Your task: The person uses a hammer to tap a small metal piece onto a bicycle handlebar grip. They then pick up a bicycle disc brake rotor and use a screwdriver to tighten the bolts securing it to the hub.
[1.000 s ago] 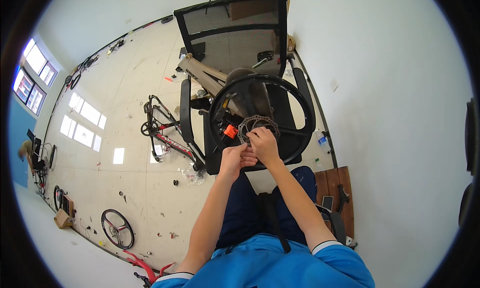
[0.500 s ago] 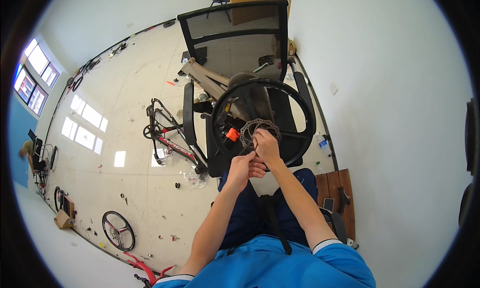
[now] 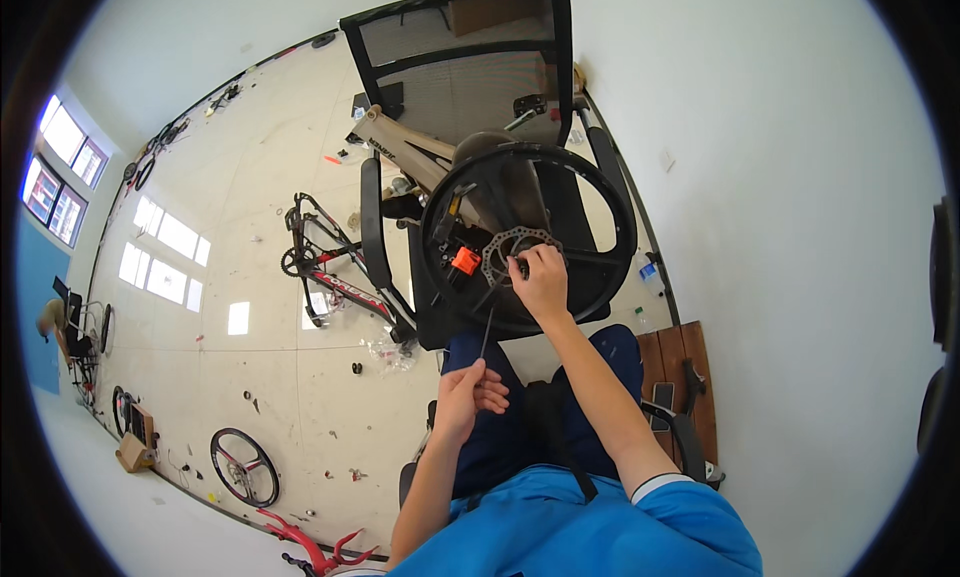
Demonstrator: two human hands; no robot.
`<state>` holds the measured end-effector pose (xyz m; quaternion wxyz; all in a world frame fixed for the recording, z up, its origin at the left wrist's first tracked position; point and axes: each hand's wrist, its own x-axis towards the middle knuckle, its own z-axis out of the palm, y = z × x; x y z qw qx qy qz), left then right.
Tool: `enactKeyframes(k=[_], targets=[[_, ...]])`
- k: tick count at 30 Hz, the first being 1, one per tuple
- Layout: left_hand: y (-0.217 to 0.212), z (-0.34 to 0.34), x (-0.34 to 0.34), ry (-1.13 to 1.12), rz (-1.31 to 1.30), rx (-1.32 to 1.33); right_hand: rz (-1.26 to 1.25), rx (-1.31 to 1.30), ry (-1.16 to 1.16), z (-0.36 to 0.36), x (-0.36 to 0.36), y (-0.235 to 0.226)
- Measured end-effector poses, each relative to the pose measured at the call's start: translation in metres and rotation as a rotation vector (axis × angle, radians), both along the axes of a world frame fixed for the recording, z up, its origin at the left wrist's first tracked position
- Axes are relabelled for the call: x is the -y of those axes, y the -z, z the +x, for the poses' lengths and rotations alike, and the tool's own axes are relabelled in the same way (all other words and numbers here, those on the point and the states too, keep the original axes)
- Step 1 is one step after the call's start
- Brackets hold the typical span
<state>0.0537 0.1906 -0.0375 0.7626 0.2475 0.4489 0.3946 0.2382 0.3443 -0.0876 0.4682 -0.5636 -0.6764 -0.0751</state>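
A black spoked wheel [image 3: 628, 239] lies flat across the seat of the black office chair [image 3: 372, 212] in front of me. A drilled metal brake rotor [image 3: 490, 255] sits at the wheel's middle. My right hand [image 3: 541, 282] is over the rotor and hub, thumb and fingers closed together; whatever they pinch is hidden. Nearer to me, my left hand [image 3: 468, 395] holds the end of a thin dark metal rod [image 3: 487, 335] between thumb and fingers, and the rod points up toward the rotor. An orange block [image 3: 465, 261] shows between the wheel's spokes, left of the rotor.
Behind the wheel, a beige bicycle frame [image 3: 400, 147] leans on the chair. Left of it a black and red bicycle frame [image 3: 335, 277] lies on the floor, with another wheel [image 3: 245, 467] nearer. At right are a wooden board [image 3: 668, 349], a phone [image 3: 662, 405] and a bottle [image 3: 650, 275].
My left hand has drawn back from the rotor toward me, and the thin rod now shows in it. My right hand has shifted slightly up and right over the hub.
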Motion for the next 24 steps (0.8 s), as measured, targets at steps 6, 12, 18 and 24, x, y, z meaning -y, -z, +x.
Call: enactKeyframes(k=[6, 12, 18, 24], targets=[[0.008, -0.004, 0.015, 0.008, 0.003, 0.002, -0.009, 0.152, 0.023, -0.008, 0.001, 0.003], [0.01, -0.013, 0.008, -0.024, 0.014, 0.058, -0.057, 0.197, -0.073, -0.009, 0.0, -0.007], [0.009, -0.009, 0.007, 0.014, 0.037, 0.056, -0.131, 0.244, -0.216, -0.016, 0.009, -0.034], [0.007, -0.008, 0.01, -0.002, 0.037, 0.022, -0.371, -0.211, -0.117, -0.003, 0.109, 0.013]])
